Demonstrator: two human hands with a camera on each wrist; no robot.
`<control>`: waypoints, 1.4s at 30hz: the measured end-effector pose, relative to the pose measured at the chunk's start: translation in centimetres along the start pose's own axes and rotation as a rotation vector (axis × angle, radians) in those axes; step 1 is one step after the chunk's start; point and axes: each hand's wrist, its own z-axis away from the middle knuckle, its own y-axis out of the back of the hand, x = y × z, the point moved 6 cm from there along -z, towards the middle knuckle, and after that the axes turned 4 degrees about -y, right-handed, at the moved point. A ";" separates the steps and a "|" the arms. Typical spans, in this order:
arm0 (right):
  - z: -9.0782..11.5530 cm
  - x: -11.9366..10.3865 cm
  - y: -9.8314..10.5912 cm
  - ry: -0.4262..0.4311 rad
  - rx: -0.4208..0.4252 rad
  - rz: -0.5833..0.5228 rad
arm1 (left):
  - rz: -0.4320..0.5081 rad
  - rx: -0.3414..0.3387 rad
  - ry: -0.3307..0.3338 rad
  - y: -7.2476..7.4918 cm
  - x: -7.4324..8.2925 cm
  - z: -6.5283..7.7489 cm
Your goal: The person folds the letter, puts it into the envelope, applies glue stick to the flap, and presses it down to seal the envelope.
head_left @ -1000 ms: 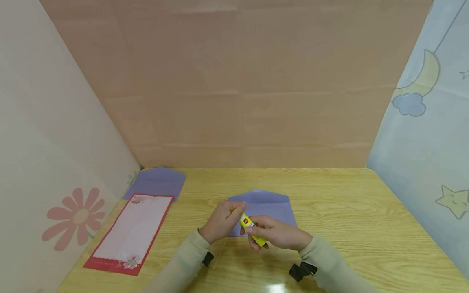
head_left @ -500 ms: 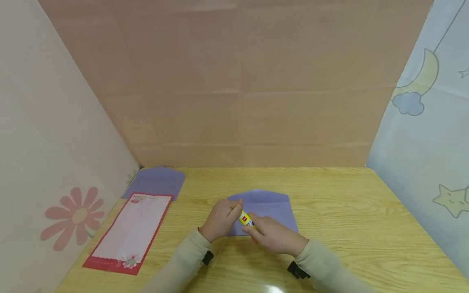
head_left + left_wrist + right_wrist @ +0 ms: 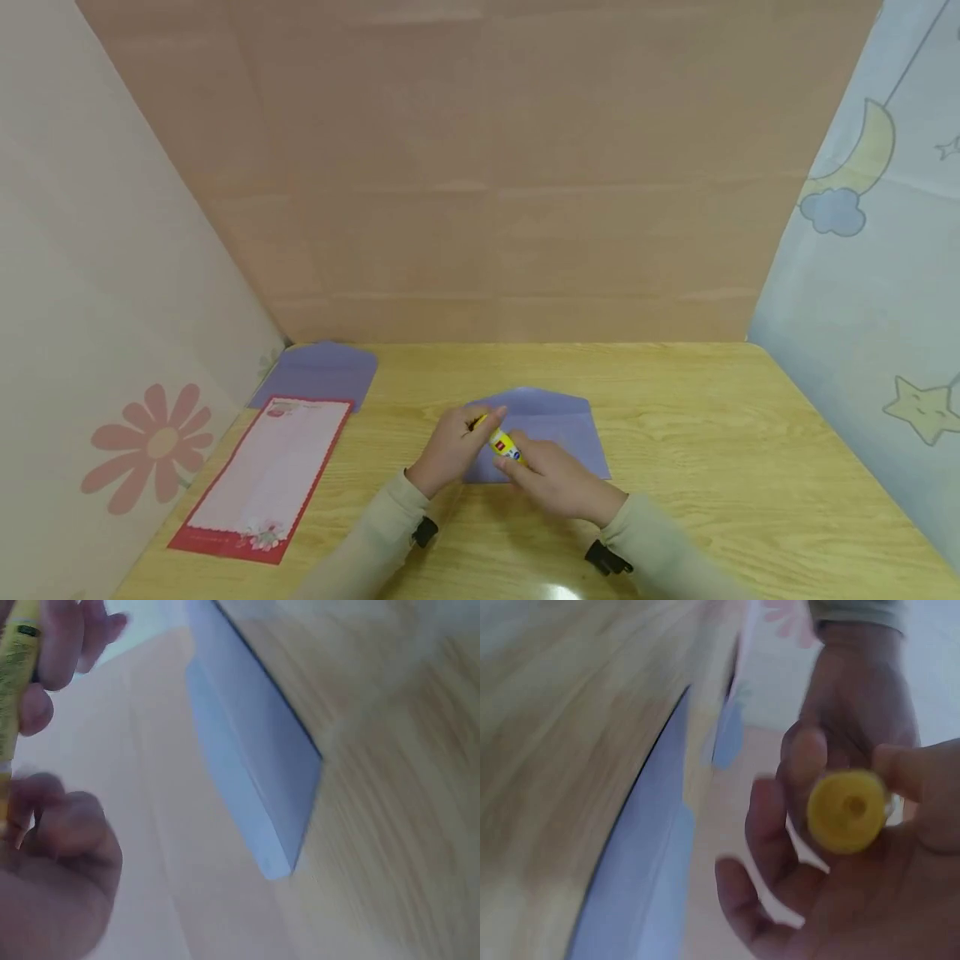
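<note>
- A tan backdrop (image 3: 480,167), creased in places, is set at 12 o'clock, along the far edge of the tabletop (image 3: 697,417).
- The tabletop, finished in pale wood grain, is taken as the dial, with 12 at that far edge.
- At 9 to 10 o'clock a pale left wall (image 3: 150,275) is decorated with a pink flower (image 3: 161,443).
- At 2 to 3 o'clock a pale blue right wall (image 3: 885,308) is printed with a yellow moon (image 3: 879,146), a blue cloud (image 3: 832,212) and a star (image 3: 922,408).
- A red-bordered sheet (image 3: 266,467) is laid flat at 9 o'clock.
- A far purple envelope (image 3: 322,379) is seen at 10 o'clock; its near side is partly covered by the sheet.
- A near purple envelope (image 3: 570,437) is laid flat around the centre, partly hidden by the hands, its flap unfolded toward 12.
- The right hand (image 3: 558,479) is curled round the 4 o'clock end of the yellow glue stick; some of its fingers are shown only loosely bent in the right wrist view.
- The left hand (image 3: 450,450) is closed in a pinch on the 10 o'clock end.
- The yellow glue stick (image 3: 504,447), marked with a red label, is held tilted between both hands, above the near purple envelope.
</note>
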 end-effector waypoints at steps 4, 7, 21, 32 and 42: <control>0.0 0.3 0.0 0.008 -0.172 -0.444 | 0.299 -0.080 -0.012 -0.1 0.4 0.2; 0.0 0.3 0.0 0.011 -0.246 -0.602 | 0.533 -0.149 -0.008 -0.2 0.6 0.4; 0.4 0.7 -0.2 0.016 -0.326 -0.767 | 0.704 -0.227 0.033 -0.5 0.5 0.8; 0.1 0.2 0.5 -0.007 -0.134 -0.333 | 0.541 -0.146 0.060 -0.2 0.6 0.4; -0.2 0.2 0.6 -0.095 0.168 0.122 | 0.502 -0.068 0.098 -0.2 -0.1 0.4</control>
